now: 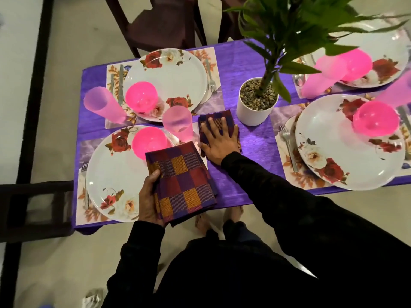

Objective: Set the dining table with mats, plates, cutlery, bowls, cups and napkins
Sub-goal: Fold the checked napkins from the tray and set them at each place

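My left hand [149, 196] grips a stack of folded checked napkins [182, 181] in purple, red and orange, held over the near left plate [111, 174]. My right hand [219, 141] lies flat with spread fingers on one folded checked napkin [216, 120] on the purple tablecloth [255, 152]. Several floral white plates sit on floral mats, each with a pink bowl [149, 142]. Pink cups [178, 122] stand beside the left settings. Forks [289, 147] and knives lie next to the plates.
A potted plant in a white pot [255, 105] stands at the table's middle, its leaves hanging over the right side. A dark chair [164, 21] stands behind the table, another chair [33, 207] at the left. My bare feet show under the table edge.
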